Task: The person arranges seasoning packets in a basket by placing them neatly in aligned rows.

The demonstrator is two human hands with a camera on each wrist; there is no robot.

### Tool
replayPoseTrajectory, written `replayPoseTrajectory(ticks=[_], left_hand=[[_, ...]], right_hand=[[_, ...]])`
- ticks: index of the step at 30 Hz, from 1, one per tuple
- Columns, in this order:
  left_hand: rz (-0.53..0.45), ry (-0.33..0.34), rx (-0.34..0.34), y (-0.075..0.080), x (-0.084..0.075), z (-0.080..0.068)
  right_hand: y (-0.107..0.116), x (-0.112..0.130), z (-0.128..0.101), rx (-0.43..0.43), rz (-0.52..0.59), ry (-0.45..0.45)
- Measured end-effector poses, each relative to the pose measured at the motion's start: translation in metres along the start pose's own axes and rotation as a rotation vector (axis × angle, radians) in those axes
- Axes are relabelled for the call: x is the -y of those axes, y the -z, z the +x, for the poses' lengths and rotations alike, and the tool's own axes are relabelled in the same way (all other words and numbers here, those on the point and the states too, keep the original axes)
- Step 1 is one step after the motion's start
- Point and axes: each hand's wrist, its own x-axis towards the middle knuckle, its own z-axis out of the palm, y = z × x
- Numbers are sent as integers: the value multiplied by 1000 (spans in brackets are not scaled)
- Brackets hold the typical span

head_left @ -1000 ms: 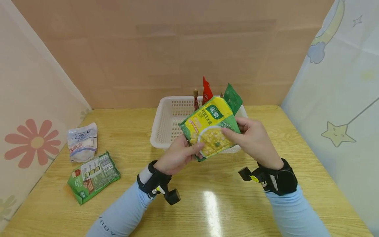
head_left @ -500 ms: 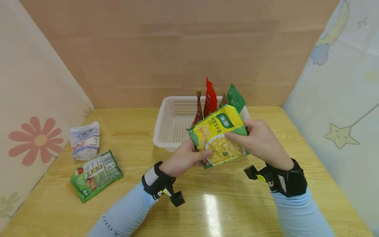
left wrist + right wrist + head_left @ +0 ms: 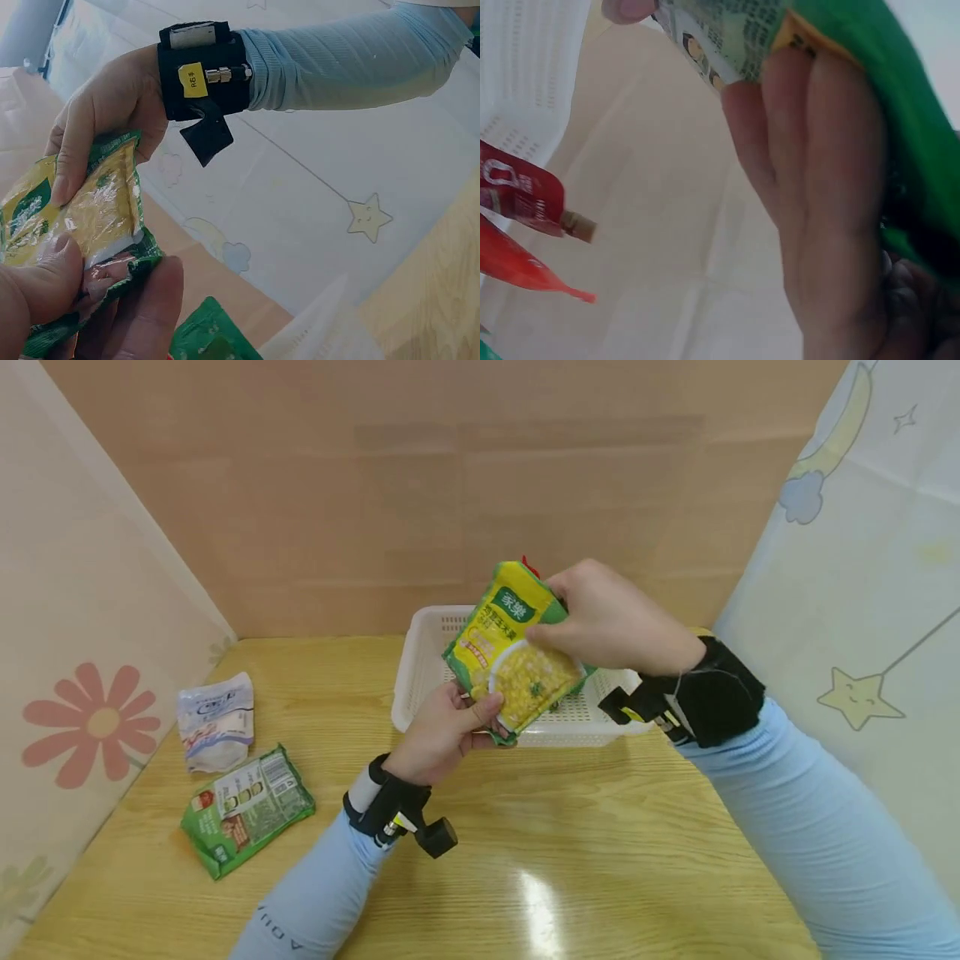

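A yellow-and-green corn soup packet (image 3: pixel 510 647) hangs tilted over the white plastic basket (image 3: pixel 420 660) at the back of the wooden table. My left hand (image 3: pixel 468 714) pinches its lower left corner between thumb and fingers. My right hand (image 3: pixel 562 610) grips its upper right edge from above. In the left wrist view the packet (image 3: pixel 82 225) lies between my left thumb and the right hand (image 3: pixel 112 112). In the right wrist view my fingers (image 3: pixel 817 187) lie behind the packet (image 3: pixel 900 112), with red sachets (image 3: pixel 517 195) standing in the basket (image 3: pixel 525 67) below.
On the table's (image 3: pixel 525 843) left side lie a white pouch (image 3: pixel 216 720) and a green packet (image 3: pixel 247 808). A flowered panel bounds the left, a star-print curtain (image 3: pixel 862 610) the right, a brown wall the back. Another green packet (image 3: pixel 214 334) stands in the basket.
Both hands have lifted the corn packet up and back, from in front of the basket to over it. The right hand has risen to the packet's top; the packet is tilted more upright.
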Motion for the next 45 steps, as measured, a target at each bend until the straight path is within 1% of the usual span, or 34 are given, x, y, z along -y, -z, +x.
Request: replayPoseTrajectory(ticks=[3,6,8,10,13,16,21,23,25,27,29,32,35,38,41,45], left_hand=[[-21,-20,-40,7,-7,2],[-33,-33,-94,15,-10,5],[-35,-35,-135,20,-13,6],[-38,-30,-162,24,-15,8],[-20,-5,-189,31,-18,10],[1,24,-229,37,-20,12],[55,50,-326,44,-18,16],[92,53,-351,46,-18,17],[133,49,-362,48,-19,18],[176,34,-368,51,-21,17],[210,11,-376,53,-24,15],[261,-34,-397,56,-30,12],[296,-80,-429,61,-36,9],[301,-113,-458,64,-43,5],[304,-134,-476,67,-48,3],[322,-148,-486,70,-51,1]], right_hand=[[2,13,16,23,-57,1],[2,21,34,53,-82,-3],[1,24,44,75,-59,-14],[0,25,53,90,-43,-36],[-1,25,65,116,-1,-82],[-3,22,75,134,8,-124],[-12,14,90,98,-43,-160],[-17,12,95,80,-50,-179],[-22,11,99,68,-48,-202],[-28,9,104,53,-48,-214],[-35,7,109,33,-81,-213],[-46,1,117,19,-179,-186],[-57,-5,124,7,-283,-140],[-65,-10,128,-6,-338,-122],[-72,-15,132,-19,-383,-134],[-82,-26,138,-7,-391,-181]])
